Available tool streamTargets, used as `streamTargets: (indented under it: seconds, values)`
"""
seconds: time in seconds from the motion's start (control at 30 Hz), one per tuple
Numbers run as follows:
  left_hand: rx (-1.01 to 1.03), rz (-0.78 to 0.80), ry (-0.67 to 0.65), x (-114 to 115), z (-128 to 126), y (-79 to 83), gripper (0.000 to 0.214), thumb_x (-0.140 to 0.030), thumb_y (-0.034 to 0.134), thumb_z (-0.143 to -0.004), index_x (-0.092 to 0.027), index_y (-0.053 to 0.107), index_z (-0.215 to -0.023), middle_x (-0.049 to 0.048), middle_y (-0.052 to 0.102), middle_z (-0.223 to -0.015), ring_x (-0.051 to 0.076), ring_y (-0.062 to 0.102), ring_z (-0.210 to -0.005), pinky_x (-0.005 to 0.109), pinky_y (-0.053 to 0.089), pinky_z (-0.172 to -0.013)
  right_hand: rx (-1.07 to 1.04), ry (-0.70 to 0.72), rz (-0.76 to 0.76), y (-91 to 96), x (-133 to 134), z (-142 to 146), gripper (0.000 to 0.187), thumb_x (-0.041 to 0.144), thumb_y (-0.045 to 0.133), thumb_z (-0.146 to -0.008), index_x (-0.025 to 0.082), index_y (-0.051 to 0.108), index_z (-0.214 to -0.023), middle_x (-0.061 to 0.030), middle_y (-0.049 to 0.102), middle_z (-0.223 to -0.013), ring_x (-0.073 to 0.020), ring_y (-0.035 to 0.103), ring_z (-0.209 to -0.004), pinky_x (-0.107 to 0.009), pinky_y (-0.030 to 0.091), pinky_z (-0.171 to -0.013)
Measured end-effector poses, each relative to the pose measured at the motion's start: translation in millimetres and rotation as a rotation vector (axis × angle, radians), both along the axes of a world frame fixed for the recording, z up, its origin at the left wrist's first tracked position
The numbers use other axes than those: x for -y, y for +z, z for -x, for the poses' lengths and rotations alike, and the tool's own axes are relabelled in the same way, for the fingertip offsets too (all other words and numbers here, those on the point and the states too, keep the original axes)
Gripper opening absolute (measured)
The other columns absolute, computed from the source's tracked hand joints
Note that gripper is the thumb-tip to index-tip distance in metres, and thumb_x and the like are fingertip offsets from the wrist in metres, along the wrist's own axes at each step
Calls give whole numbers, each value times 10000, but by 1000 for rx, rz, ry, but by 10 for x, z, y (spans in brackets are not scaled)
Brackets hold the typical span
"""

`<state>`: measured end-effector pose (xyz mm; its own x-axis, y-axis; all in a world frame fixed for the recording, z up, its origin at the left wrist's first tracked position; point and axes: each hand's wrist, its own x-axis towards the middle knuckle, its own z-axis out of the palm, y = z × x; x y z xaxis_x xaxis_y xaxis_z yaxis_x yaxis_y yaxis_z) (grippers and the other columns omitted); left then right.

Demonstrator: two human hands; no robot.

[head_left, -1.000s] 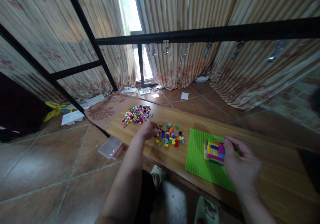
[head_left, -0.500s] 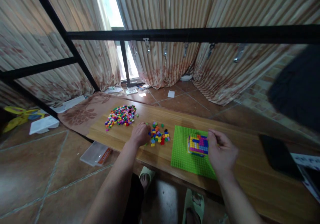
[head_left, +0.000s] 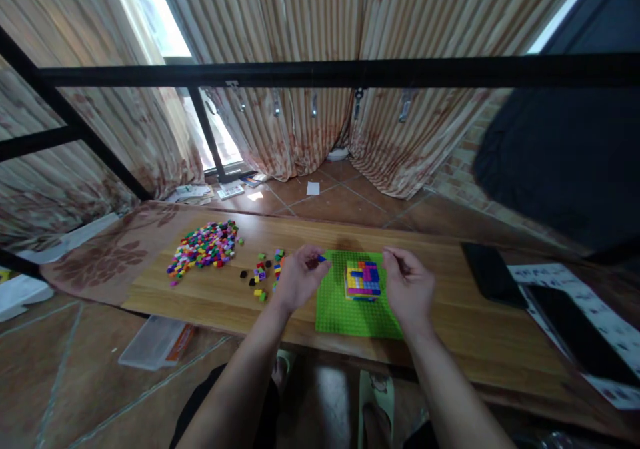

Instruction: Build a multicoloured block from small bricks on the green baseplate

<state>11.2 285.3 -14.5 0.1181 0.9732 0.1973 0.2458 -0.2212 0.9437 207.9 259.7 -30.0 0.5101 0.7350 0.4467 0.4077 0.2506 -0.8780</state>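
Note:
My left hand [head_left: 301, 281] is closed in a pinch on a small blue toy brick [head_left: 321, 258], above the left edge of a green studded baseplate [head_left: 333, 312]. On the plate stands a block built of multicoloured bricks [head_left: 363, 281], its top yellow, purple, blue and orange. Just right of this block, my right hand [head_left: 411, 282] has its thumb and fingertips pressed together; whatever might be between them is hidden. Partly behind my left hand lies a small group of loose bricks [head_left: 260, 273].
A larger pile of bricks [head_left: 205, 245] lies on the wooden table [head_left: 200, 298] at the left. To the right are a black tablet-like slab [head_left: 493, 274] and a printed sheet [head_left: 535, 277] under a dark device. A clear plastic box [head_left: 150, 343] sits on the floor.
My left hand has gone from the loose bricks to the baseplate, now with a blue brick in its fingers. My right hand stays beside the block. The view has turned right.

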Motion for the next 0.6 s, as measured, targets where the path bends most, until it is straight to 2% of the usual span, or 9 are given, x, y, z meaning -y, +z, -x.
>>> streamTargets:
  seconds: [0.13,0.3,0.5,0.6]
  values:
    - [-2,14,-69,14,-197,-28,251,-381,656,-757,-131,668,-775,1,599,-664,97,510,-600,211,406,-568,13,63,56,3,33,-52,257,395,580,-827,185,715,-887,-67,721,-856,-183,646,-739,-317,512,-699]
    - [-7,86,-144,1,-303,-59,288,-409,654,-759,-125,688,-723,-7,575,-595,94,484,-554,208,376,-528,55,243,137,24,78,-96,218,352,585,-830,202,700,-938,-53,708,-895,-176,639,-752,-316,514,-703]
    - [-40,103,-246,-8,-351,-71,303,-391,574,-820,-127,661,-698,-11,548,-566,92,474,-530,202,358,-509,255,441,141,49,113,-99,233,260,615,-802,248,683,-1025,-42,676,-996,-182,625,-858,-346,507,-795]
    - [-90,92,-294,-3,-347,-56,332,-412,546,-834,-128,664,-710,-16,540,-574,85,451,-527,198,331,-499,354,467,137,52,123,-67,214,238,623,-801,256,687,-1005,-40,672,-994,-202,609,-938,-374,487,-858]
